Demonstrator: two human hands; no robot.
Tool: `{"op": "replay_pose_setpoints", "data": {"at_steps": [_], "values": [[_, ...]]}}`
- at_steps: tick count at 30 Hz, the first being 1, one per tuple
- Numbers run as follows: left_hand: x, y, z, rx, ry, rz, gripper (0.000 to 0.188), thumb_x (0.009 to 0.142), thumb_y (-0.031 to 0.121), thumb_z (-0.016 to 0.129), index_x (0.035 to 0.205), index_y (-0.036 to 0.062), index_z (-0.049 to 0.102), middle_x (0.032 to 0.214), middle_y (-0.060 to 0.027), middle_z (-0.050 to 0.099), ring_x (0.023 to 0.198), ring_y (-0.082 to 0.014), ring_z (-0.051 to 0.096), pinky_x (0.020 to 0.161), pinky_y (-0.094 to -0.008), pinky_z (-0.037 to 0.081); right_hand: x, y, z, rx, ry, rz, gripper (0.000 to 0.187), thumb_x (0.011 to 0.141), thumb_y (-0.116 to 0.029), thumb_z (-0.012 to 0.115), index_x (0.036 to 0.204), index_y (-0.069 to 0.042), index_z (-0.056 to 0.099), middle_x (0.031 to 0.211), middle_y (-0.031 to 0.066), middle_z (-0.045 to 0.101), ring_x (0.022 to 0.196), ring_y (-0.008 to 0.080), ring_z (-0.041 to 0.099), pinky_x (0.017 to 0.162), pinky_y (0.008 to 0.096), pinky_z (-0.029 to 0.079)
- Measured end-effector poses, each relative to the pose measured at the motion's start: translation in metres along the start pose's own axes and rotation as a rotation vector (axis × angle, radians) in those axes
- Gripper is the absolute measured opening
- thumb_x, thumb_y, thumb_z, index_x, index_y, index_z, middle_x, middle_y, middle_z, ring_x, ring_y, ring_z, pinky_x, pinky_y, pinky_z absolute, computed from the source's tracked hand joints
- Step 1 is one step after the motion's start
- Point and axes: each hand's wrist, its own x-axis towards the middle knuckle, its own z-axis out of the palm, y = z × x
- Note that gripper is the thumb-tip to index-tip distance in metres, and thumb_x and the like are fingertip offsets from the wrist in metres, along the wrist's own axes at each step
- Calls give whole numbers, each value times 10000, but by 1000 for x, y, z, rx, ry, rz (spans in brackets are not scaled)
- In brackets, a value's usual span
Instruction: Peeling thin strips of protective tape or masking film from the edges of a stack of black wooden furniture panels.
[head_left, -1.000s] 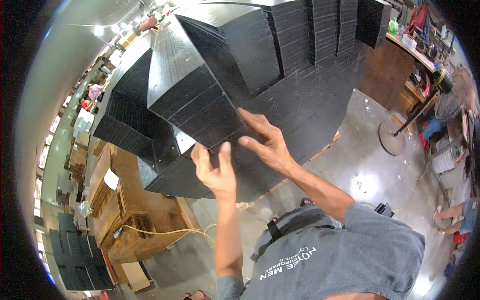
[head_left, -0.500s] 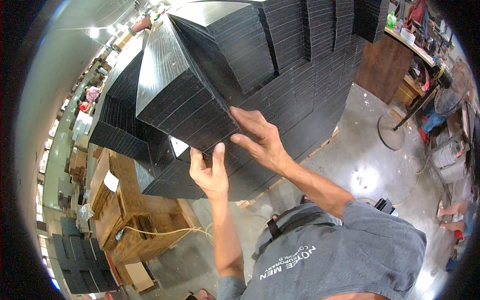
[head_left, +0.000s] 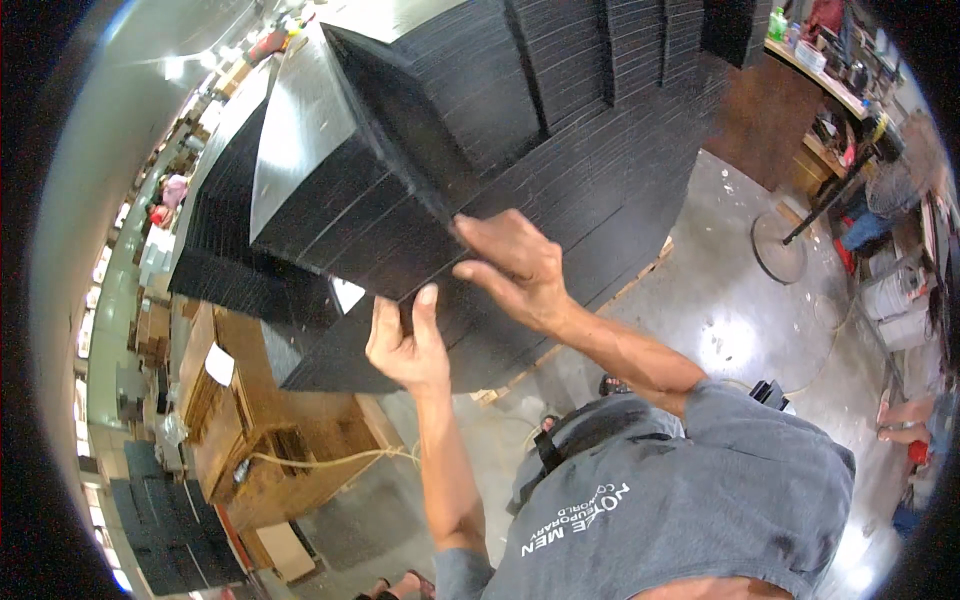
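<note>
A block of stacked black boards [head_left: 345, 230] juts out from a larger pile of black boards [head_left: 580, 180], its layered ends facing me. My left hand [head_left: 408, 345] is at its lower edge, thumb up against the end face and fingers bent beneath. On the block's right corner rests my right hand [head_left: 515, 270], fingertips at the side edge and thumb pointing at the front. Both hands look closed on the block, though the fingertips are partly hidden. A small white patch [head_left: 347, 295] shows just under the block, beside my left fingers.
At left stands a wooden cabinet [head_left: 290, 430] with a yellowish hose [head_left: 330, 462] across it. More dark boards [head_left: 170, 520] lie at lower left. A pedestal fan's round base [head_left: 780, 248] stands on the floor at right, near a workbench [head_left: 815, 75] and another person [head_left: 880, 220].
The view has shifted slightly. Both hands stay at the same corner of the block, which appears a little further left and lower.
</note>
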Motion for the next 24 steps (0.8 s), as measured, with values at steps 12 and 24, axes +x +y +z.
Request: {"op": "replay_pose_setpoints", "data": {"at_steps": [12, 24], "values": [[0, -2, 2, -319, 120, -192, 304, 905, 76, 762, 703, 19, 543, 762, -6, 578, 719, -112, 555, 740, -298, 539, -3, 4, -4, 364, -28, 412, 339, 810, -82, 824, 1136, -15, 760, 1142, 160, 751, 947, 196, 690, 854, 342, 549], [-18, -26, -9, -413, 127, -187, 310, 955, 74, 695, 1198, -117, 675, 941, -170, 750, 694, -177, 709, 666, -281, 588, -17, 10, 4, 379, -49, 499, 333, 856, -56, 765, 1172, 43, 730, 1053, 127, 764, 801, 135, 616, 740, 262, 497]]}}
